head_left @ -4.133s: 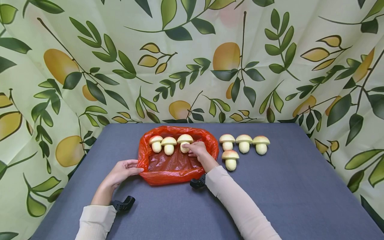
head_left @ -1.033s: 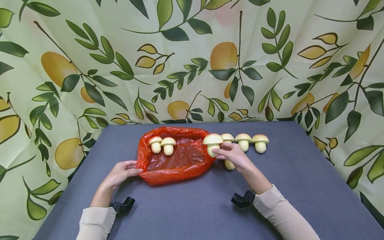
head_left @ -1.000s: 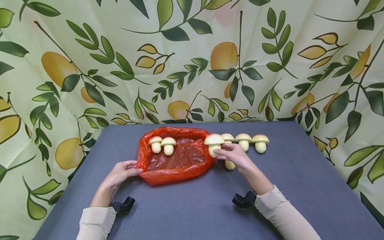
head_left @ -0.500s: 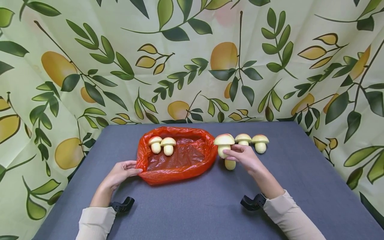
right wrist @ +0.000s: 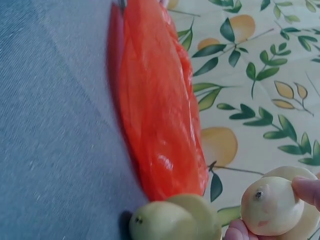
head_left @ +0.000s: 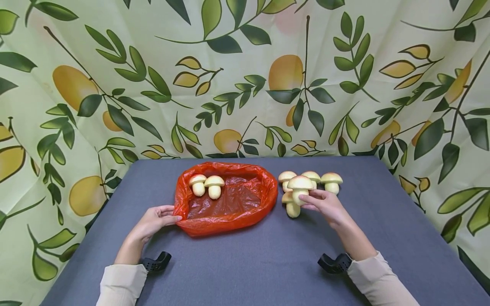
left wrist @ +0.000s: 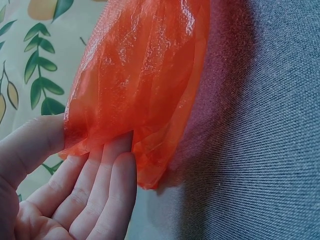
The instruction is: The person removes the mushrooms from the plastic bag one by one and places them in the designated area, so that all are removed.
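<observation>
Risks, big to small. Red bag (head_left: 226, 222), on the bench (head_left: 229, 276): thin creased film, so a hard tug at its left corner could drag it, tear it or fold a wall in, shifting the inner mushrooms (head_left: 215, 187). Left hand (head_left: 157, 219): fingers pinch that corner, fingertips showing through the film in the left wrist view; too light a pinch could let the rim slump. Right hand (head_left: 325, 206): fingers grip the held mushroom (head_left: 300, 184) by its stem, right of the bag; they're just beside the back row (head_left: 331, 182), so a sideways sweep could knock those pieces. Held mushroom: wide cap over a smooth-looking stem, so a loose pinch could let it twist or drop. Front mushroom (head_left: 292, 210): partly hidden behind the held one in the head view, a gap between them in the right wrist view; lowering straight down could bump it and set it rolling.

Counts, same order: printed backdrop (head_left: 237, 76) 1, bench 1, bag 1, sleeves (head_left: 122, 280) 2, hands 2, black wrist devices (head_left: 156, 262) 2, mushrooms 7: inside the bag 2, in the right fingers 1, on the bench 4 (back row 3, front 1).
</observation>
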`<state>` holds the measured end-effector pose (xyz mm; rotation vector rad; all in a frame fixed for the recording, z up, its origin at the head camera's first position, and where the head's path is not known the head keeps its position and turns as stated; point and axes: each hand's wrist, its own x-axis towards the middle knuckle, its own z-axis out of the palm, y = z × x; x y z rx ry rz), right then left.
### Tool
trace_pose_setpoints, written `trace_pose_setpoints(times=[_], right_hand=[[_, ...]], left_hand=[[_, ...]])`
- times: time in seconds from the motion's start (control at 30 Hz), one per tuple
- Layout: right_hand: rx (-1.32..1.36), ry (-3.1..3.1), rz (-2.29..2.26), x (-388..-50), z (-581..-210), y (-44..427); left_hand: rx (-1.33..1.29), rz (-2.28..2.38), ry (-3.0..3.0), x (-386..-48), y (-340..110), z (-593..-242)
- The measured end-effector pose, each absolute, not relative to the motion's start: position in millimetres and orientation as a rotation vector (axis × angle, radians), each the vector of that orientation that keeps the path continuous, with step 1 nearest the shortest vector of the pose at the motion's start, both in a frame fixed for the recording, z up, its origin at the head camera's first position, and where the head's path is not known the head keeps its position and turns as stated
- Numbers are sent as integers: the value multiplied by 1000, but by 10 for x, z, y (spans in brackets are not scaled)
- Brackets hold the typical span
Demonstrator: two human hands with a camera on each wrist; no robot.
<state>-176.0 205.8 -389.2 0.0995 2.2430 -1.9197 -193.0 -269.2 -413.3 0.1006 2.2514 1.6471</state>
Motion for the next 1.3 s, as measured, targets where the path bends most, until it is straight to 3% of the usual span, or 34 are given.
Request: trace_pose_setpoints(times=[0.63, 1.3], right_hand=[[266, 2162, -2023, -1685, -4123, 2397], [325, 2241, -1812, -1773, -4316, 2546]], left_hand=[[87, 1653, 2239, -1933, -2671, -4148], [53, 1637, 2265, -1940, -2684, -4152]])
